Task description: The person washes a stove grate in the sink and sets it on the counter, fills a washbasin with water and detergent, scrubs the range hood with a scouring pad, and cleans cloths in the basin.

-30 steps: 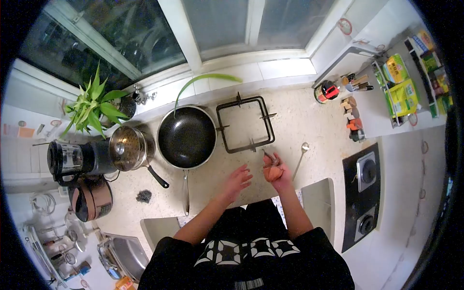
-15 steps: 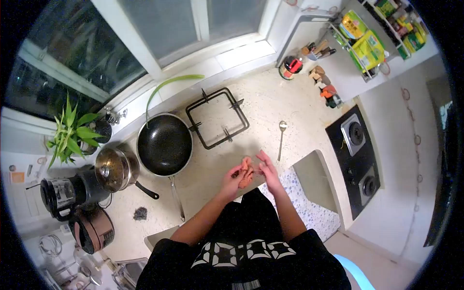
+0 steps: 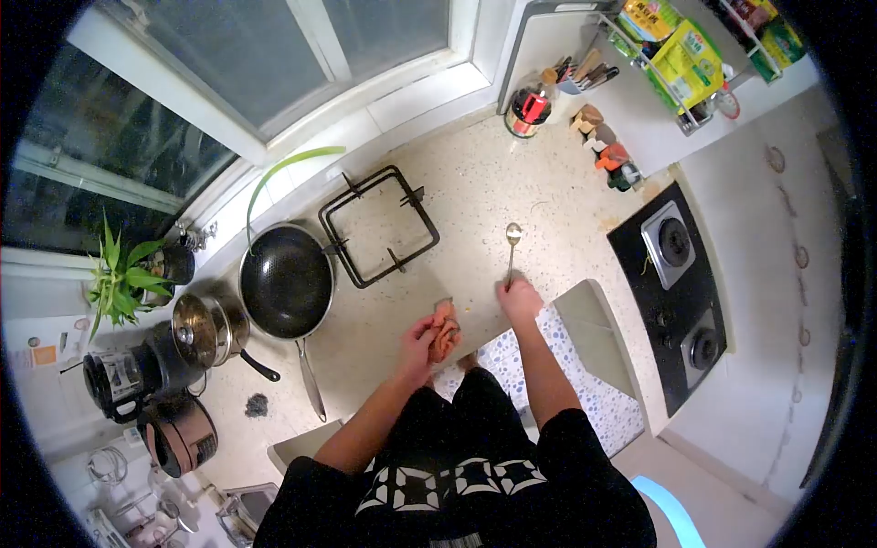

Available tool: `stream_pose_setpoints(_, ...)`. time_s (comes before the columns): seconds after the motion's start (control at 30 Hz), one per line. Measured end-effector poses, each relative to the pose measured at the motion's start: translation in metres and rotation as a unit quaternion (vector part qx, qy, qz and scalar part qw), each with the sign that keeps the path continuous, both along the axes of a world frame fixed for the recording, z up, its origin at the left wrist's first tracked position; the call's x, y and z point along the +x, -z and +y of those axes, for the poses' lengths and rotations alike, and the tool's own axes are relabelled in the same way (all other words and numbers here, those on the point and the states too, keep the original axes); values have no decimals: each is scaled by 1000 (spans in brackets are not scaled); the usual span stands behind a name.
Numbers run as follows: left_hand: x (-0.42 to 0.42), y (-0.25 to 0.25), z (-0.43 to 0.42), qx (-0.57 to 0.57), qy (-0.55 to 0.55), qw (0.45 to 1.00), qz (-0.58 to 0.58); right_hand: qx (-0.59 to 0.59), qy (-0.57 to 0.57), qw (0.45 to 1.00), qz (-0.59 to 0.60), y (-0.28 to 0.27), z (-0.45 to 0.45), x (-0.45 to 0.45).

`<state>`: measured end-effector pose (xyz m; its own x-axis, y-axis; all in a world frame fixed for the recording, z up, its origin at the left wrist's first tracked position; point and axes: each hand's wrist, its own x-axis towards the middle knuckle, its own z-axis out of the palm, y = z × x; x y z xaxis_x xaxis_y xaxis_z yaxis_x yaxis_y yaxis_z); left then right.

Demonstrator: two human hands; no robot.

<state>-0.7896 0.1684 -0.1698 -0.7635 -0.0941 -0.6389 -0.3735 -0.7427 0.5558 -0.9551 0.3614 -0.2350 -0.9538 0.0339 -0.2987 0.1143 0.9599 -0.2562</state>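
My left hand (image 3: 417, 347) is closed on a crumpled orange-pink cloth (image 3: 445, 334), held over the front edge of the counter. The cloth bunches out past my fingertips. To the right, my right hand (image 3: 521, 300) is at the lower end of a metal spoon (image 3: 512, 236), its fingers closed about the handle. The spoon's bowl points away from me and seems to lie on the countertop (image 3: 475, 196). My fingers hide the end of the handle.
A black wok (image 3: 288, 281) and a pan-support grate (image 3: 379, 224) stand left of centre. Further left are a lidded pot (image 3: 203, 331), a blender (image 3: 114, 382) and a rice cooker (image 3: 178, 437). A red-lidded jar (image 3: 528, 114) stands at the back; a gas hob (image 3: 671, 297) is at right.
My right hand has left the cloth and moved right and forward to the spoon handle. The cloth stays in my left hand. The camera view has shifted a little.
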Motion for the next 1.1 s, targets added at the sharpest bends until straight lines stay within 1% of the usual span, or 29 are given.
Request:
stream_pose_setpoints(0.1,-8,-5,8,-36,-17,999,-25,-6,-10,1000,4,9,0,-8)
stream_pose_setpoints(0.2,-9,2,18,-43,-27,998,-23,-8,-21,1000,10,11,5,-15)
stream_pose_setpoints(0.27,-9,3,23,-31,-33,999,-23,-18,-35,999,26,11,4,-18)
stream_pose_setpoints(0.37,-10,-4,29,-12,-50,998,-27,-40,5,999,-15,-4,-1,-26)
stream_pose_setpoints(0.57,-6,-3,38,-5,-81,996,-37,-51,6,999,0,13,0,-34)
stream_pose_setpoints(0.67,-3,2,42,-11,-111,993,-46,-47,2,999,-6,13,-2,-39)
stream_pose_setpoints(0.7,-3,2,43,-15,-125,991,-50,-44,-17,999,-11,17,-2,-41)
stream_pose_setpoints(0.77,3,1,39,-4,-118,993,-14,-39,-55,998,-20,27,-1,-43)
stream_pose_setpoints(0.8,6,0,38,1,-115,993,3,-47,-59,997,-24,21,-1,-42)
stream_pose_setpoints(0.87,11,1,38,1,-132,991,-4,-63,-65,995,-31,2,-3,-41)
stream_pose_setpoints(0.97,18,-6,39,-10,-155,988,-6,-65,-118,990,44,18,4,-41)
stream_pose_setpoints(1.07,32,-17,41,-32,-167,985,-24,-47,-145,988,-7,17,6,-43)
stream_pose_setpoints(1.1,39,-18,40,-42,-172,984,-32,-73,-156,985,-16,17,7,-42)
